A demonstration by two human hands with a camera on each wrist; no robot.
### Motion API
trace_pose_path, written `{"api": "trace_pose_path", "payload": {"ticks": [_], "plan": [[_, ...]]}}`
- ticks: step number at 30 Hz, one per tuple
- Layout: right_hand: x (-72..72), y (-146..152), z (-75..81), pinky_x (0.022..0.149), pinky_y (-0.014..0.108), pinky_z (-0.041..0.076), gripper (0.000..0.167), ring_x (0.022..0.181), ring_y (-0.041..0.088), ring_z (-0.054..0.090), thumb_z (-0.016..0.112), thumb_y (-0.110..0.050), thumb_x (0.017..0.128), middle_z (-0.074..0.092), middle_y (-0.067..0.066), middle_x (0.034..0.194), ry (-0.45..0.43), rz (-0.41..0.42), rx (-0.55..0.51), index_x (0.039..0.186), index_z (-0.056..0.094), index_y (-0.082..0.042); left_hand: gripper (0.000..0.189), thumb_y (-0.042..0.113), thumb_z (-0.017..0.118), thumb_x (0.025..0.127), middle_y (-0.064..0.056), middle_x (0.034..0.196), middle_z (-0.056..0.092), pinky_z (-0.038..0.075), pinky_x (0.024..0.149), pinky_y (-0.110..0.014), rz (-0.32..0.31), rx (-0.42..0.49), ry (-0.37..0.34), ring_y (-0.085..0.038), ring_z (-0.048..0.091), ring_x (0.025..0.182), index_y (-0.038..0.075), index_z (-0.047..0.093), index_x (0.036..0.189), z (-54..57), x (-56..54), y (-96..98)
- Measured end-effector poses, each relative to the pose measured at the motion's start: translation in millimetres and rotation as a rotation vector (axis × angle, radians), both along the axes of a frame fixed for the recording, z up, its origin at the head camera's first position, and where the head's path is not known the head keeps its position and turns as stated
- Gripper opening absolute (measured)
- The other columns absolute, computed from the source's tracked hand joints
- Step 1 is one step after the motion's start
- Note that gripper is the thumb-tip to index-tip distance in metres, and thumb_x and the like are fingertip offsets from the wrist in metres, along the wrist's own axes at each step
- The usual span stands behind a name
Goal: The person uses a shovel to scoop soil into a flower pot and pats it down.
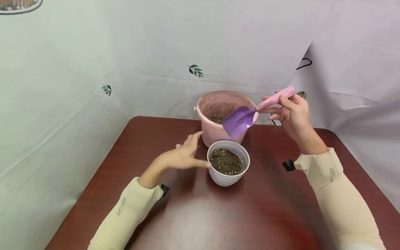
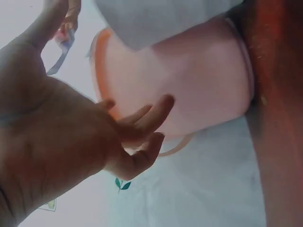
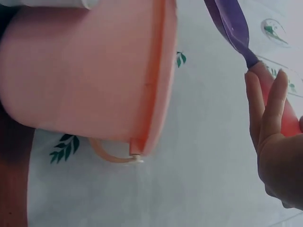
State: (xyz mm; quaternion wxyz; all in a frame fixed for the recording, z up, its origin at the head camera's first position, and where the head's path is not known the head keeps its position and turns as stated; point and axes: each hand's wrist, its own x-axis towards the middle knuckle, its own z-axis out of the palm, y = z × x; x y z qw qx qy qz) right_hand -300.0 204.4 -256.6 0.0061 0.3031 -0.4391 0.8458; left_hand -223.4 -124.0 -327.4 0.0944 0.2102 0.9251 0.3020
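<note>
My right hand (image 1: 293,113) grips the pink handle of a trowel (image 1: 239,121). Its purple blade hangs tilted above the front rim of a pink bucket (image 1: 215,130), and no soil shows on the blade. In front of the bucket stands a white pot (image 1: 226,180) with dark soil (image 1: 225,161) in it. Beside that pot, my left hand (image 1: 184,154) has its fingers spread and its thumb at the pot's left rim. In the left wrist view, the left hand (image 2: 71,127) holds nothing. The trowel handle (image 3: 270,87) lies between fingers and thumb in the right wrist view.
Soil (image 1: 217,118) lies low inside the bucket. Both containers stand on a reddish-brown table (image 1: 193,222). Behind the table hangs a pale cloth (image 1: 156,52) with leaf prints, close to the bucket's back. A carrying handle (image 3: 106,153) hangs from the bucket's side.
</note>
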Motion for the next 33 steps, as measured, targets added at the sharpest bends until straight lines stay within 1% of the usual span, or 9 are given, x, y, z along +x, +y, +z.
{"api": "trace_pose_path", "payload": {"ticks": [3, 8, 10, 13, 19, 21, 24, 30, 33], "plan": [[-9.0, -2, 9.5, 0.051, 0.033, 0.056, 0.012, 0.074, 0.039, 0.072, 0.056, -0.004, 0.1, 0.071, 0.027, 0.096, -0.064, -0.008, -0.028, 0.105, 0.057, 0.007, 0.103, 0.05, 0.068, 0.09, -0.023, 0.158, 0.013, 0.009, 0.107, -0.075, 0.085, 0.089, 0.055, -0.036, 0.011, 0.149, 0.008, 0.002, 0.157, 10.1, -6.3, 1.5], [-27.9, -13, 16.8, 0.051, 0.032, 0.056, 0.01, 0.073, 0.036, 0.073, 0.055, -0.004, 0.1, 0.072, 0.023, 0.095, -0.127, -0.094, 0.04, 0.1, 0.052, 0.005, 0.087, 0.039, 0.059, 0.098, -0.03, 0.151, 0.022, 0.025, 0.113, -0.057, 0.193, 0.261, 0.158, -0.04, 0.03, 0.141, 0.001, 0.005, 0.155, 17.7, -21.6, 14.1], [-36.2, -21, 15.7, 0.052, 0.031, 0.056, 0.011, 0.072, 0.034, 0.073, 0.053, -0.005, 0.101, 0.073, 0.022, 0.093, -0.141, -0.143, 0.082, 0.098, 0.052, 0.005, 0.083, 0.034, 0.058, 0.099, -0.032, 0.15, 0.022, 0.026, 0.114, -0.05, 0.226, 0.334, 0.188, -0.041, 0.031, 0.14, -0.002, 0.007, 0.154, 16.6, -27.8, 20.6], [-47.7, -35, 10.8, 0.053, 0.032, 0.057, 0.014, 0.071, 0.033, 0.073, 0.049, -0.006, 0.102, 0.073, 0.022, 0.088, -0.162, -0.207, 0.143, 0.092, 0.052, 0.003, 0.077, 0.031, 0.058, 0.099, -0.032, 0.149, 0.025, 0.027, 0.114, -0.05, 0.308, 0.416, 0.228, -0.042, 0.033, 0.139, -0.002, 0.013, 0.153, 11.9, -35.2, 31.4], [-67.0, -60, -2.6, 0.059, 0.034, 0.058, 0.015, 0.071, 0.033, 0.073, 0.044, -0.005, 0.102, 0.073, 0.019, 0.081, -0.217, -0.266, 0.279, 0.089, 0.049, 0.0, 0.072, 0.027, 0.057, 0.098, -0.026, 0.148, 0.029, 0.029, 0.113, -0.045, 0.49, 0.58, 0.299, -0.037, 0.037, 0.137, 0.001, 0.016, 0.152, -1.4, -46.6, 51.0], [-71.8, -66, -5.7, 0.061, 0.036, 0.058, 0.012, 0.07, 0.032, 0.073, 0.044, -0.004, 0.101, 0.073, 0.018, 0.079, -0.237, -0.276, 0.31, 0.091, 0.05, 0.0, 0.071, 0.027, 0.056, 0.098, -0.023, 0.147, 0.031, 0.029, 0.113, -0.044, 0.517, 0.612, 0.313, -0.036, 0.037, 0.137, 0.002, 0.016, 0.152, -4.9, -48.7, 55.7], [-76.6, -74, -8.7, 0.06, 0.038, 0.058, 0.01, 0.067, 0.031, 0.073, 0.047, -0.005, 0.1, 0.073, 0.015, 0.078, -0.219, -0.294, 0.368, 0.092, 0.051, -0.002, 0.068, 0.025, 0.055, 0.099, -0.02, 0.145, 0.032, 0.031, 0.112, -0.044, 0.535, 0.639, 0.316, -0.036, 0.041, 0.134, 0.003, 0.016, 0.152, -8.1, -49.5, 60.1], [-79.0, -85, -14.0, 0.062, 0.036, 0.058, 0.008, 0.067, 0.029, 0.073, 0.049, -0.003, 0.102, 0.072, 0.018, 0.081, -0.164, -0.213, 0.439, 0.096, 0.049, 0.001, 0.066, 0.024, 0.053, 0.1, -0.02, 0.148, 0.031, 0.029, 0.114, -0.042, 0.529, 0.647, 0.329, -0.036, 0.037, 0.138, 0.002, 0.018, 0.151, -10.9, -51.1, 60.9], [-79.6, -87, -15.6, 0.064, 0.034, 0.058, 0.008, 0.069, 0.024, 0.072, 0.049, -0.004, 0.103, 0.072, 0.01, 0.084, -0.16, -0.195, 0.48, 0.105, 0.048, 0.004, 0.066, 0.024, 0.052, 0.101, -0.02, 0.149, 0.029, 0.025, 0.116, -0.04, 0.526, 0.644, 0.335, -0.034, 0.032, 0.142, 0.001, 0.017, 0.151, -11.8, -52.8, 60.0]]}}
